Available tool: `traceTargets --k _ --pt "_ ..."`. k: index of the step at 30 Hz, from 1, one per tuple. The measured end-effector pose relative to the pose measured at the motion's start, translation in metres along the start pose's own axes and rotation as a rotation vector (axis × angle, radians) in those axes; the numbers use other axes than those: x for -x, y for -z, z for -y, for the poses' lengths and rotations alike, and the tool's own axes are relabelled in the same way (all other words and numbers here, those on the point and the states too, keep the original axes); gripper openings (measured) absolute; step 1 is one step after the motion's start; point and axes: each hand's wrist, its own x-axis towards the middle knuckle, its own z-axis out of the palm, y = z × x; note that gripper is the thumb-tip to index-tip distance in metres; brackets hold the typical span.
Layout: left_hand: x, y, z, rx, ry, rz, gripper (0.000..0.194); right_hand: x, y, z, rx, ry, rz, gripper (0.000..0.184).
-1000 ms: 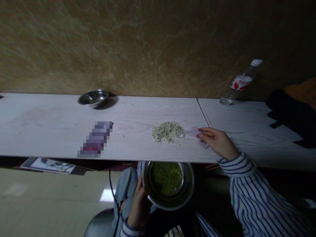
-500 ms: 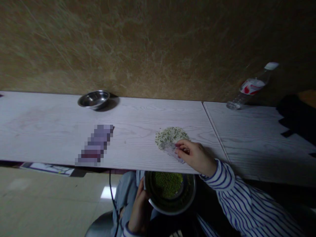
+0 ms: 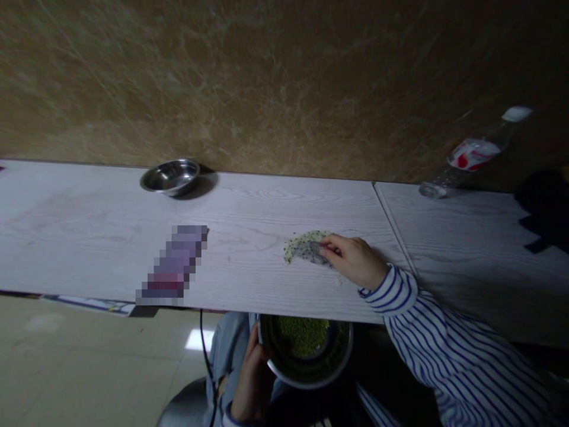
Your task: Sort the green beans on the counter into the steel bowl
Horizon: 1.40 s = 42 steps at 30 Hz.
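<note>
My left hand [image 3: 252, 370] grips the left rim of a steel bowl [image 3: 306, 382], held below the table's front edge over my lap. Mung beans [image 3: 304, 335] cover its bottom. On the table lies a pile of white grains like rice mixed with green beans [image 3: 291, 246]. Between thumb and fingers, my right hand [image 3: 353, 258] pinches a thin, see-through plastic piece [image 3: 307, 251], spread over the near right part of the pile. Its exact kind cannot be made out. A few pale grains [image 3: 340, 280] lie near my right wrist.
A second steel bowl [image 3: 171, 178] stands by the wall at back left. Nearer the front is a blurred-out flat item [image 3: 175, 261]. A clear bottle [image 3: 471, 155] with a white cap stands at back right, beside dark cloth [image 3: 542, 210]. A cable [image 3: 204, 350] hangs below the table.
My right hand has moved left with the plastic piece, from beside the pile to on top of it. My left hand still holds the bowl. The view has shifted slightly.
</note>
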Motion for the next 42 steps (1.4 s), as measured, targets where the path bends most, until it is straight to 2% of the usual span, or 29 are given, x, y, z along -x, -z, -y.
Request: traceTargets --k 6,9,13,17,20,23,27,31,37,42 --pt "0.001 -0.001 0.005 0.028 -0.018 0.005 0.052 -0.018 0.006 -0.008 -0.026 0.019 0.029 0.019" --pt "0.001 -0.002 0.008 0.018 -0.033 0.014 0.052 -0.021 0.014 -0.013 -0.084 0.021 -0.013 0.018" --pt "0.001 -0.004 0.009 0.001 -0.015 0.018 0.051 -0.031 0.026 -0.026 -0.098 -0.018 -0.113 0.017" --pt "0.003 -0.005 0.008 0.022 0.005 0.052 0.057 -0.054 0.026 -0.045 -0.143 -0.118 -0.108 0.017" --pt "0.004 -0.002 0.008 0.028 0.025 0.068 0.056 -0.075 0.021 -0.056 -0.214 -0.153 -0.063 0.020" --pt "0.003 0.002 0.009 0.018 0.001 0.071 0.054 -0.097 0.015 -0.056 -0.256 -0.104 -0.006 0.023" --pt "0.002 0.003 0.009 -0.020 -0.047 0.068 0.052 -0.128 0.005 -0.043 -0.262 -0.010 0.093 0.023" --pt "0.006 -0.001 0.004 -0.039 -0.027 0.028 0.046 -0.149 -0.004 -0.025 -0.252 0.081 0.208 0.022" --pt "0.005 0.002 0.006 -0.021 -0.023 0.018 0.047 -0.144 -0.003 -0.017 -0.244 0.175 0.399 0.022" --pt "0.001 0.001 0.006 -0.013 -0.026 0.050 0.048 -0.127 0.010 -0.019 -0.199 0.226 0.457 0.025"
